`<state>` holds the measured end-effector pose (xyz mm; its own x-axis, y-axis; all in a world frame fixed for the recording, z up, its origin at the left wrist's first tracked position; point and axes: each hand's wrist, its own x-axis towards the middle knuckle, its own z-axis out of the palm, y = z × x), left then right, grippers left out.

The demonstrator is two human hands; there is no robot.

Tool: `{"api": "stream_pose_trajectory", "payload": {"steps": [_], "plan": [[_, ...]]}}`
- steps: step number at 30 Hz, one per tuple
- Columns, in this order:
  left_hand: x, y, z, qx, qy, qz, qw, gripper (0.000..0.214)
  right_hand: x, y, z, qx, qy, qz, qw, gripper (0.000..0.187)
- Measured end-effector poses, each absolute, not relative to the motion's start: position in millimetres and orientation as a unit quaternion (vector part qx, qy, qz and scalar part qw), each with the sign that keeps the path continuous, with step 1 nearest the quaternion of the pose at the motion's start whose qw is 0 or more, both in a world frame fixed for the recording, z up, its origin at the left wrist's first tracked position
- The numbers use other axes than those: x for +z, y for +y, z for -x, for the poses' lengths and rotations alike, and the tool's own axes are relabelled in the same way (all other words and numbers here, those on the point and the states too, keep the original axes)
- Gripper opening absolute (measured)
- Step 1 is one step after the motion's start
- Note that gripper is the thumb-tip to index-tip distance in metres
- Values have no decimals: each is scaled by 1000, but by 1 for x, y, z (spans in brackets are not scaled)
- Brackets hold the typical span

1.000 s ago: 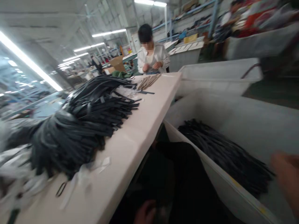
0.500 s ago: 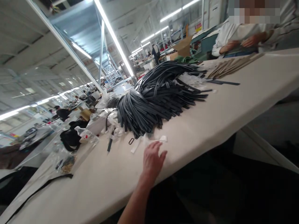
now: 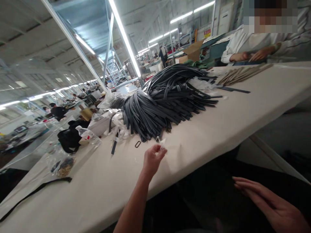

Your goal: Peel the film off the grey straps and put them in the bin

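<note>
My left hand (image 3: pixel 153 158) is pinched on a crumpled white strip (image 3: pixel 162 141), just above the table's near side. Right in front of it lies the heap of dark grey straps (image 3: pixel 145 113). A small black rectangular ring (image 3: pixel 137 144) rests on the table, left of the fingertips. At the lower right, my right hand (image 3: pixel 269 200) is over the dark area below the table edge. Its fingers are stretched out side by side, and I see nothing held in them.
On the white-covered table (image 3: pixel 218 129) are brown straps (image 3: pixel 245 74), a plastic bottle (image 3: pixel 88 136), a bag of small metal parts (image 3: pixel 65 165), a black bag (image 3: pixel 69 137) and a long black strap (image 3: pixel 36 191). A co-worker (image 3: pixel 257 48) sits across at the far right.
My left hand has gone from spread fingers over the flat white strip to a pinch, lifting and crumpling it. My right hand has come into view at the lower right.
</note>
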<state>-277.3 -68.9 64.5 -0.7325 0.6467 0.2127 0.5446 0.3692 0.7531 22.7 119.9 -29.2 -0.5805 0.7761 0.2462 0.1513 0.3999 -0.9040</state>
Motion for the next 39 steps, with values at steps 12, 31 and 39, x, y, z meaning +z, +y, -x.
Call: {"api": "stream_pose_trajectory", "payload": {"steps": [12,31,39], "plan": [[53,-46,148,413,706,-474,326,11,57,85,37,670,-663,208,261,41],[44,-48,156,538,607,-451,373,59,46,104,5,202,-901,-33,383,26],[43,-28,146,632,531,-305,475,43,19,81,10,240,-921,-22,305,31]]}}
